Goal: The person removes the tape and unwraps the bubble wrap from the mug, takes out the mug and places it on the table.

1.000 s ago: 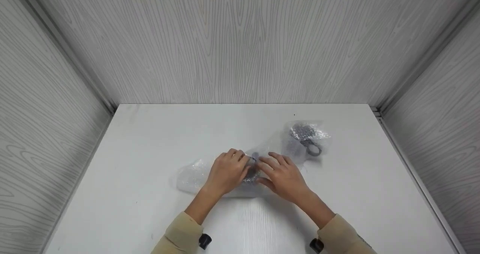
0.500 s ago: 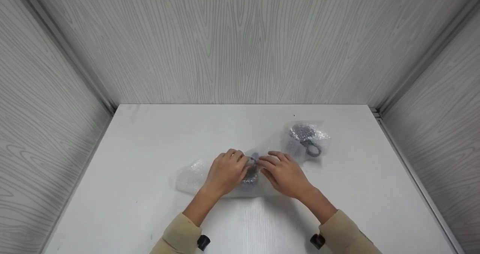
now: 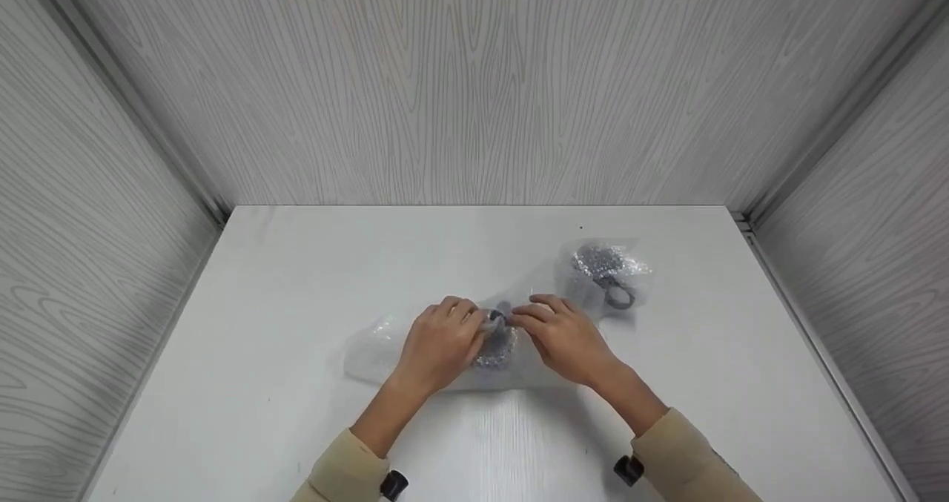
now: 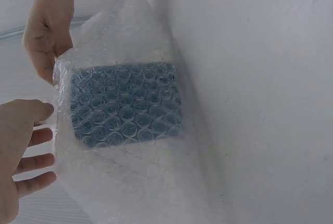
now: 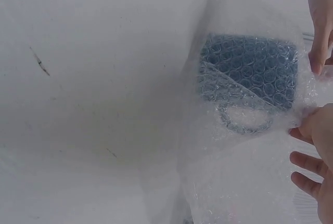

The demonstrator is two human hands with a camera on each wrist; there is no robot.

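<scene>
Clear plastic bubble wrap [image 3: 371,357] around a dark blue-grey, mug-shaped object [image 3: 495,350] lies on the white tabletop [image 3: 296,279] in the head view, its edge pinched by a person's left hand [image 3: 441,345] and right hand [image 3: 569,345], with a second wrapped dark piece with a ring-shaped handle [image 3: 599,259] farther back at right. Seen from the left wrist, the left thumb meets the wrap's edge, other fingers fanned beside it. At the right wrist, thumb and forefinger pinch a corner, remaining fingers spread, above a looped handle [image 5: 245,130] under the film.
</scene>
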